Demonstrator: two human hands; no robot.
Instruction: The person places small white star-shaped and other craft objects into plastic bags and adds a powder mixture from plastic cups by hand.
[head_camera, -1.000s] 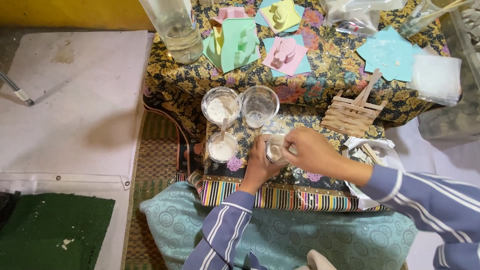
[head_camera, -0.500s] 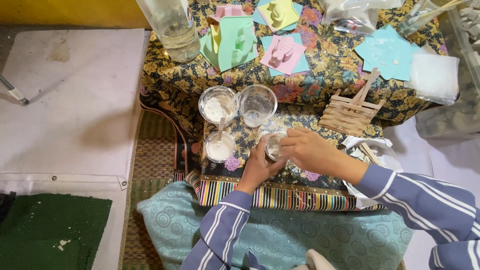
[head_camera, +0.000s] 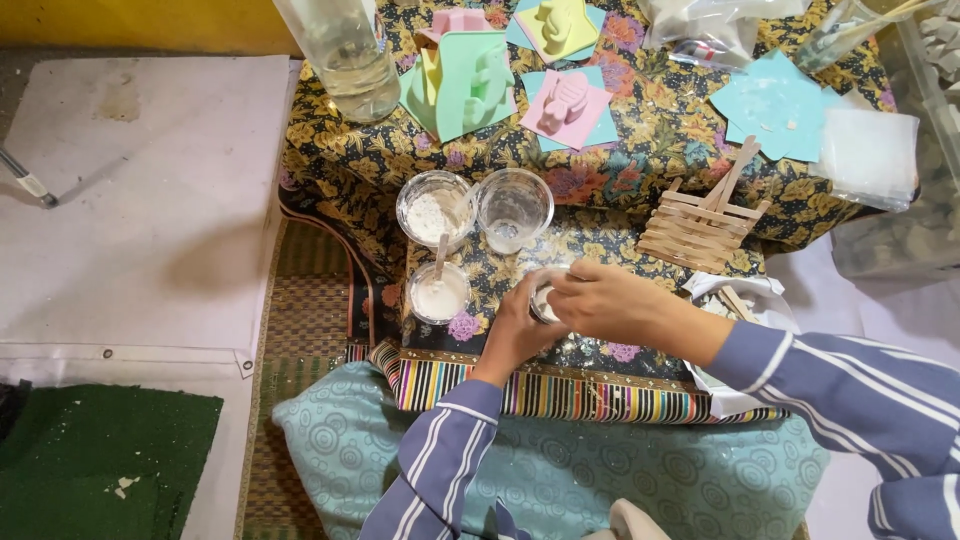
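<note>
At the centre of the frame, both hands clasped a small clear plastic cup (head_camera: 545, 300) on the floral-clothed desk (head_camera: 640, 150): the left hand (head_camera: 518, 328) gripped its side, the right hand (head_camera: 600, 300) covered its top. Just left stood a cup of white paste with a wooden stick (head_camera: 438, 292).

On a low surface draped in floral cloth (head_camera: 620, 150), the left hand (head_camera: 515, 330) and right hand (head_camera: 600, 300) are closing together around a small clear cup (head_camera: 543, 300), mostly hidden between them. Just to the left, three more clear cups are standing: one holding white paste and a wooden stick (head_camera: 438, 293), one holding white powder (head_camera: 434, 207), one nearly empty (head_camera: 514, 208). Farther back, pastel moulds (head_camera: 465, 80), a large clear bottle (head_camera: 345, 55) and a wooden stick frame (head_camera: 700, 225) are sitting on the cloth.
</note>
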